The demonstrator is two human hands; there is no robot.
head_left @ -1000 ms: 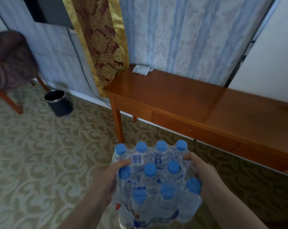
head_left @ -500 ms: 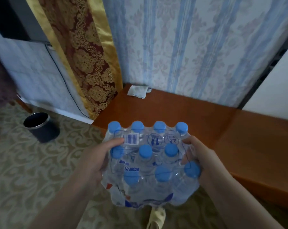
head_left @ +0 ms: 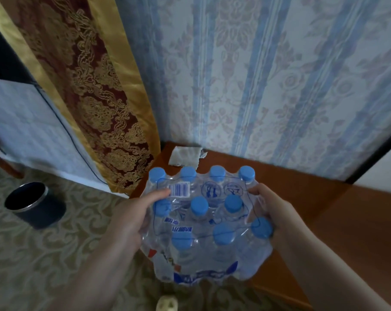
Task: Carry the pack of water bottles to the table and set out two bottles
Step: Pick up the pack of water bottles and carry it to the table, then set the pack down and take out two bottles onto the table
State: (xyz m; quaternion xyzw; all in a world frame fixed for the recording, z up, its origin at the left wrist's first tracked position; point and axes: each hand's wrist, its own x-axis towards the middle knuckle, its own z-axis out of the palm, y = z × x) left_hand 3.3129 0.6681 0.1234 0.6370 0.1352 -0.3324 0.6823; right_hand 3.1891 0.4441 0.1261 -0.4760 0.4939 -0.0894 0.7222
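A shrink-wrapped pack of water bottles (head_left: 203, 223) with blue caps fills the lower middle of the head view. My left hand (head_left: 131, 218) grips its left side, thumb on the top film by the barcode. My right hand (head_left: 273, 212) grips its right side. The pack hangs over the left end of the brown wooden table (head_left: 324, 209), partly past the table's front edge. Whether its base touches the tabletop is hidden by the pack itself.
A crumpled white cloth (head_left: 185, 157) lies on the table's back left corner against the striped wallpaper. A dark round waste bin (head_left: 35, 204) stands on the patterned carpet at the left. A gold and red curtain (head_left: 86, 86) hangs beside the table. A slipper tip (head_left: 167, 305) shows below.
The table has come much closer and now lies under the pack. Both hands have kept the same grip on the pack throughout.
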